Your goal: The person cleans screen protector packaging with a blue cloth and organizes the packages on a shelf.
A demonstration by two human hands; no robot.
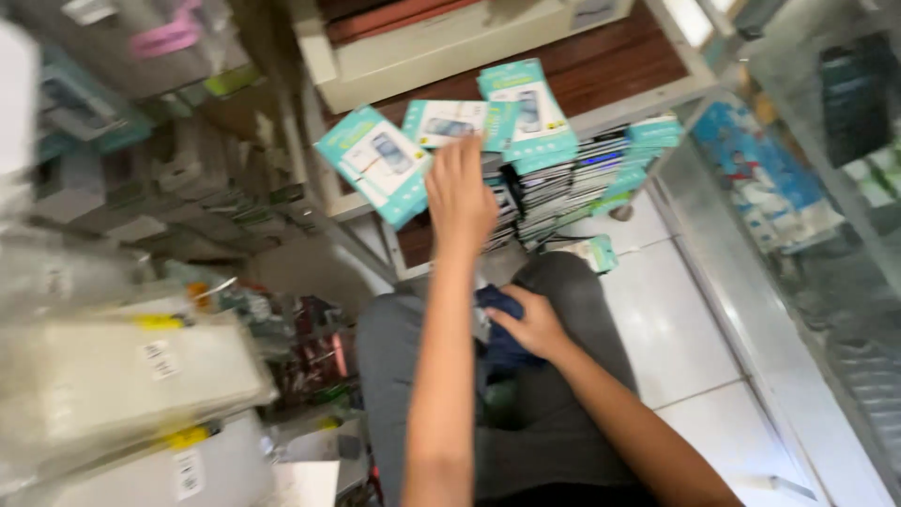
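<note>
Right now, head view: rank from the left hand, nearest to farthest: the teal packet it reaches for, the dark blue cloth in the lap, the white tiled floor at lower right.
1. Teal packet, at the fingertips of the left hand, up on the stack.
2. Dark blue cloth, below in the lap, under the right hand.
3. White tiled floor, far lower right.

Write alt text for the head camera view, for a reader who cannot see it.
Seen from above, a seated person's left hand reaches to a pile of teal flat packages stacked on a low wooden shelf, while the right hand rests on a dark blue cloth in the lap. Blurred clear packets fill the left side; white floor tiles lie to the right.
</note>
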